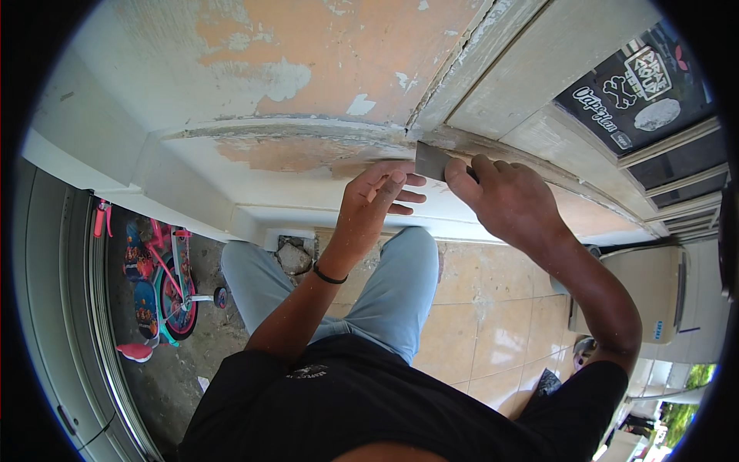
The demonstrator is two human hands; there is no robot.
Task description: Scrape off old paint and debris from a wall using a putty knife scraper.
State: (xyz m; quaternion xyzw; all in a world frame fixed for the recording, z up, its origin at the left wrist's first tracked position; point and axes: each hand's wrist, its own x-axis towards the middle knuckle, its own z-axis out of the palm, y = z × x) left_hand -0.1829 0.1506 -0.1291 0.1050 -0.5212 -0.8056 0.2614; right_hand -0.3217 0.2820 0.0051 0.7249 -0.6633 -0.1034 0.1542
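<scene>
My right hand [502,193] is closed around the handle of a flat metal scraper [430,161]. The blade lies at the wooden window frame [491,141], near the corner where frame and ledge meet. Left of the blade, my left hand [384,187] is raised with fingers apart, holding nothing; its fingertips are close to the blade, and whether they touch it cannot be told. Behind both hands the wall [346,63] shows peeling white paint over a peach layer. A worn, paint-chipped ledge [288,128] runs across it.
A child's pink bicycle [176,289] stands at the left beside a grey metal door [52,277]. Broken rubble [293,257] lies near my knees. Tiled floor [456,323] spreads below to the right. A beige appliance or cabinet [641,289] and a window with stickers [646,92] are at the right.
</scene>
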